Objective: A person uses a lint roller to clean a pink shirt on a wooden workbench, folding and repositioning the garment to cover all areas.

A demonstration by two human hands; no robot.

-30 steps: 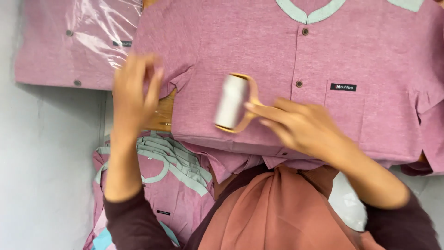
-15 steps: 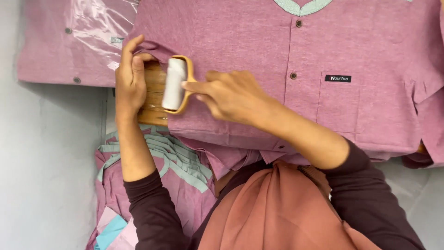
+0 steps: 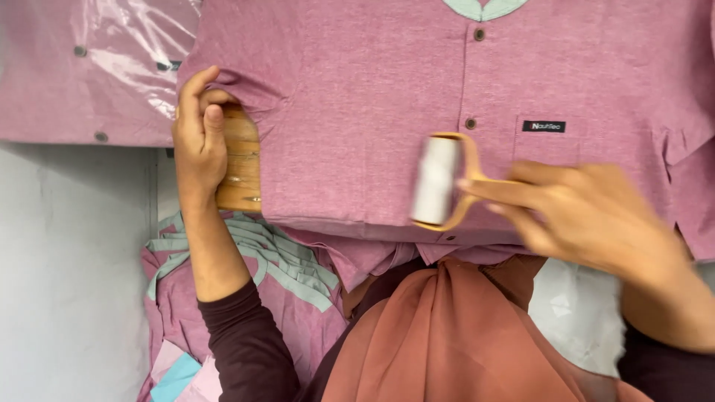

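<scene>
A pink button-front shirt (image 3: 357, 112) with a pale green collar lies spread flat over a wooden board (image 3: 240, 160), filling most of the far half of the view. The right hand (image 3: 588, 212) is closed around the tan handle of a lint roller (image 3: 438, 181), whose white drum rests on the shirt's front near the lower hem, just left of the button row and of the small dark label on the chest pocket (the hand and roller are blurred, so the exact finger positions cannot be told). The left hand (image 3: 199, 141) sits at the shirt's left edge, fingers curled over the fabric at the sleeve and the thumb pressed against the exposed end of the board, pinching cloth and wood together. To the far left lies another pink shirt in a clear plastic bag (image 3: 89, 71), touching the spread shirt's sleeve. Nearer, below the board, is a heap of pink shirts with green trim (image 3: 246, 260), under the left forearm in its dark sleeve. A rust-coloured headscarf (image 3: 447, 335) fills the near centre.
</scene>
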